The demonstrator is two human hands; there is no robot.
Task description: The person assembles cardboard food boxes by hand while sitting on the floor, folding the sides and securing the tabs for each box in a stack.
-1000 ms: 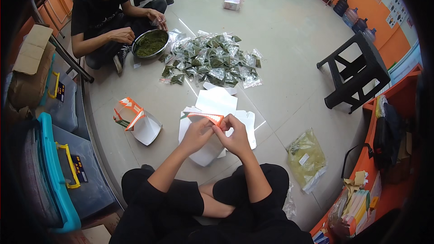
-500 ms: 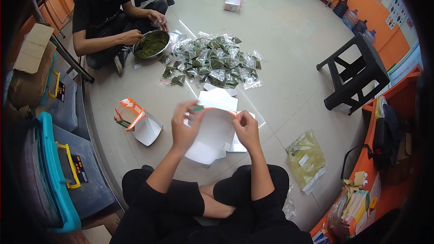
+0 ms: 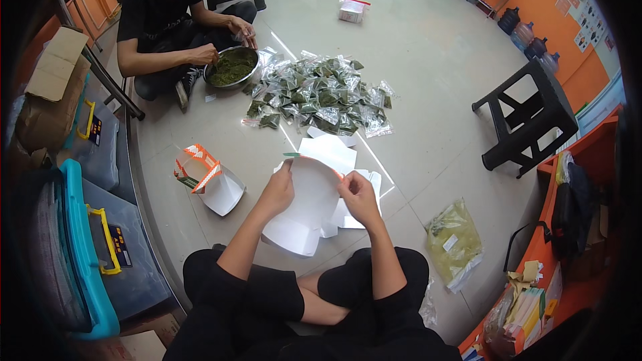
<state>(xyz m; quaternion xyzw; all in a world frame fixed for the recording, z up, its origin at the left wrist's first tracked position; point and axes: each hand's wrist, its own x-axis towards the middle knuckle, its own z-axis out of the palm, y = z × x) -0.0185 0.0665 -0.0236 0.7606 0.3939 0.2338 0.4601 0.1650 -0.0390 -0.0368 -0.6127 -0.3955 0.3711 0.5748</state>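
Two edges of a white carton (image 3: 311, 202) are pinched in the head view: the left hand (image 3: 278, 191) holds its upper left rim near a green tab (image 3: 291, 155), the right hand (image 3: 360, 196) its orange-trimmed right rim, the hands apart. The carton tilts before the crossed legs (image 3: 267, 287), overlapping flat white cardboard (image 3: 334, 152) beyond it. Well apart on the left sits a folded orange-topped carton (image 3: 223, 192). Tiled floor (image 3: 418, 174) runs between the two cartons and, on the right, from the cardboard's edge to a yellowish bag (image 3: 456, 247) and a black stool (image 3: 552, 90). Ahead, a pile of green packets (image 3: 317, 93) lies near the cardboard.
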